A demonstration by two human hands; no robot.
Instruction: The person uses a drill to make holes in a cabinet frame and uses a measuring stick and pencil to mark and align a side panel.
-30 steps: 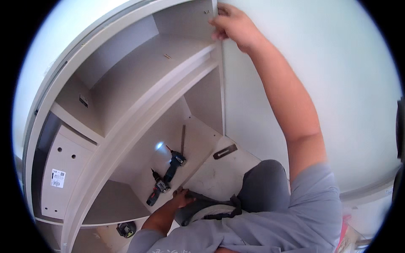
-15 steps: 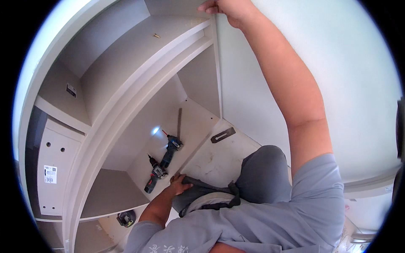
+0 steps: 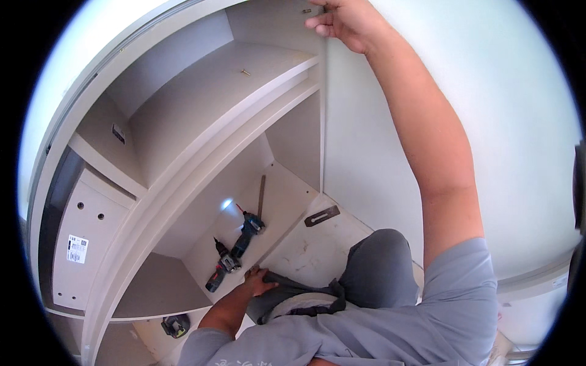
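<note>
My right hand is raised at the far top, by the front edge of the cabinet's side panel. Its lower fingers are bent and slightly apart; thumb and forefinger come together at the picture's edge, and what they pinch is cut off. Beside those fingers a brass screw shows against the panel. Another brass screw lies on the upper shelf. My left hand rests low on my grey trousers with its fingers apart, holding nothing that I can see.
Inside the lower compartment lie a black and red drill, a blue driver with its lamp lit and a narrow strip. A slotted dark plate lies on the floor. A tool battery sits lower left. At right stands a pale wall.
The view has tilted, so the cabinet sits lower and further right in the picture. My right hand stays by the panel, and the screw beside it has come into view. My left hand keeps its place.
</note>
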